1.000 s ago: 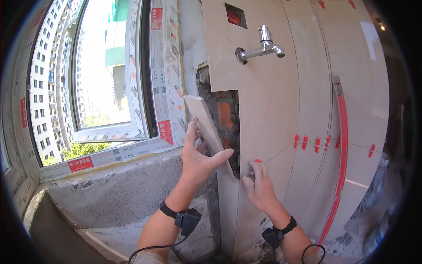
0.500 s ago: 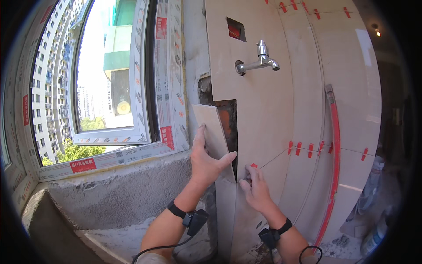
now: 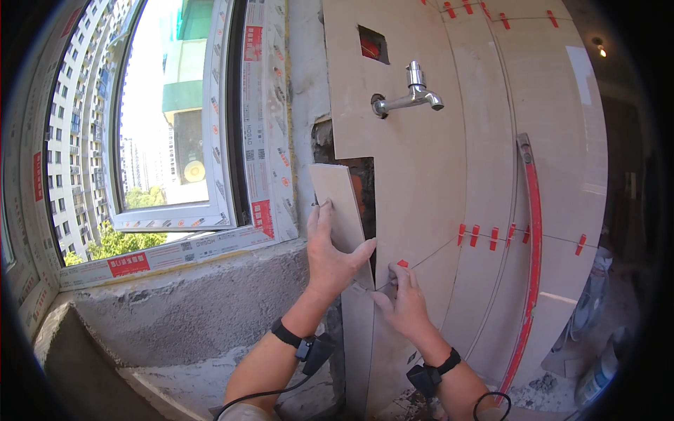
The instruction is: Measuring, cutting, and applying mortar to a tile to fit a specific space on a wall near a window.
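Tile (image 3: 347, 215) now flatter, between left fingertips (image 3: 326, 205)

We're on one view: a head-worn wide fisheye, left unit of a side-by-side pair. We look forward and down from above the hands (image 3: 337, 261), which sit close in near mid-frame, forearms (image 3: 263, 368) entering from the lower edge. We catch window (image 3: 172, 216) left, tiled wall (image 3: 421, 168) right; straight lines bow toward the rim.
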`<state>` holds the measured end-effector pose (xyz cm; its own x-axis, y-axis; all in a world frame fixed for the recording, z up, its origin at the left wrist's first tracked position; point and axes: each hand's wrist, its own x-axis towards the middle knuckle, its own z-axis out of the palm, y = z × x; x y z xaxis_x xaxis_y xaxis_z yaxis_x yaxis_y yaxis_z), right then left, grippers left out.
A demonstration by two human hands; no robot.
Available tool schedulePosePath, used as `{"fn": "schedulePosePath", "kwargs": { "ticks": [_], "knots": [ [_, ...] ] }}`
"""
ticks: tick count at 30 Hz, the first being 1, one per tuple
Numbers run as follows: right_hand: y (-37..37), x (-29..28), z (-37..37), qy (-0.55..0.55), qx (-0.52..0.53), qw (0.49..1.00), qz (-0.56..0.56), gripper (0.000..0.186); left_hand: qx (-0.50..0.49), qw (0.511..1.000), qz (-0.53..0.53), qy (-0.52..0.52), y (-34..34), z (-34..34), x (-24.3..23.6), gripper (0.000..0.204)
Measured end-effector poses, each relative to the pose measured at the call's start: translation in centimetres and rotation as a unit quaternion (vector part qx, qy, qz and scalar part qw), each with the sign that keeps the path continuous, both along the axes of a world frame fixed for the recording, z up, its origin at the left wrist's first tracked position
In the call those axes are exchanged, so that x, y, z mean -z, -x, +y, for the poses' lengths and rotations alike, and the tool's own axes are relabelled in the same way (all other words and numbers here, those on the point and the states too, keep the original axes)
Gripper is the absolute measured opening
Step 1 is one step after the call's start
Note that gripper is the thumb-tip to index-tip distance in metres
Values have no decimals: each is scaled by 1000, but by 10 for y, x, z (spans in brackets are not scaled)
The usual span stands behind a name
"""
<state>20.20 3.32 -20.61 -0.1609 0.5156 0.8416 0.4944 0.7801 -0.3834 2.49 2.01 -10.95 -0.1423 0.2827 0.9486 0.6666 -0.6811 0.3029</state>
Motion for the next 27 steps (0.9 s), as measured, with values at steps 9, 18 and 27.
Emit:
{"fn": "schedulePosePath", "kwargs": {
  "ticks": [9, 18, 27],
  "knots": [
    [15, -2, 2, -17, 32, 998, 49, 59, -17, 999, -26, -15, -9, 3, 3, 93],
    [18, 0, 2, -30, 35, 997, 59, 56, -62, 998, -6, -24, -9, 7, 2, 89],
    [19, 2, 3, -38, 48, 996, 58, 56, -68, 997, 28, -19, -11, 10, -2, 84]
  ]
}}
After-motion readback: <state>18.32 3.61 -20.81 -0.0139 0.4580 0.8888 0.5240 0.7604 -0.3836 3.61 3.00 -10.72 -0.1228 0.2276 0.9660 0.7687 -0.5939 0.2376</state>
